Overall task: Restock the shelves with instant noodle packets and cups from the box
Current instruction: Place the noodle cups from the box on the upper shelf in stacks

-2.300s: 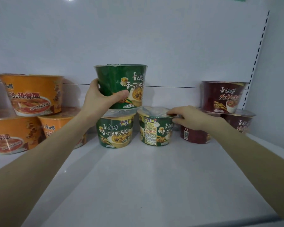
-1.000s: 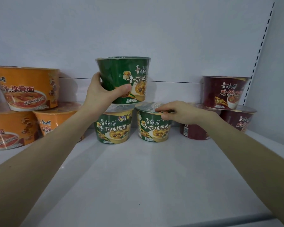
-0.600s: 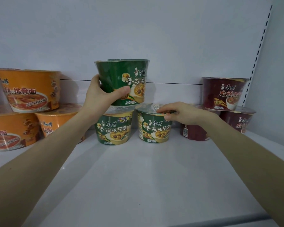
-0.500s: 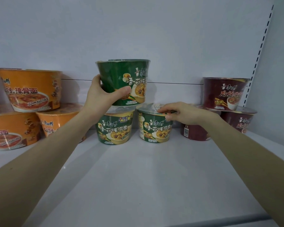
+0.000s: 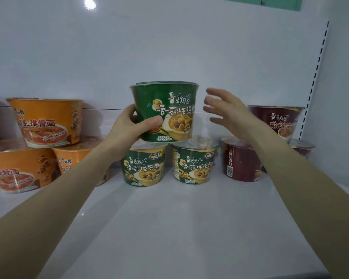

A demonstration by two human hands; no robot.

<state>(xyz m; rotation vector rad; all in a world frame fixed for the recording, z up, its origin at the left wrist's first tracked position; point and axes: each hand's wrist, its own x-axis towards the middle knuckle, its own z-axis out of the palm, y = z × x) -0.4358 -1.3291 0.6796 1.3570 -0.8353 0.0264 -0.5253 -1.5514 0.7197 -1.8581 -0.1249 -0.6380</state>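
A: While the green cup is gripped low on its side by the left hand, thumb laid across the front and fingers curled behind, how far can the restocking be judged to have got?

B: Well along on this shelf, it may be judged. Directly below the green cup, two matching cups are stood side by side: the left lower cup and the right lower cup. Its base is seen at their lids, mostly over the left one. Whether its weight is fully set down cannot be told.

A: And the right hand?

B: Nothing is held by it. It is raised just to the right of the green cup, fingers spread and loosely straight, apart from the cup's wall.

A: What else is stocked?

B: Left of the green cup, orange cups are stacked. Right of it, dark red cups are stacked too.

A: What is left?

B: The green cup is not yet released. Bare shelf is seen in front of it, so more rows may be wanted. No box or packets are in view, so the remainder cannot be counted.
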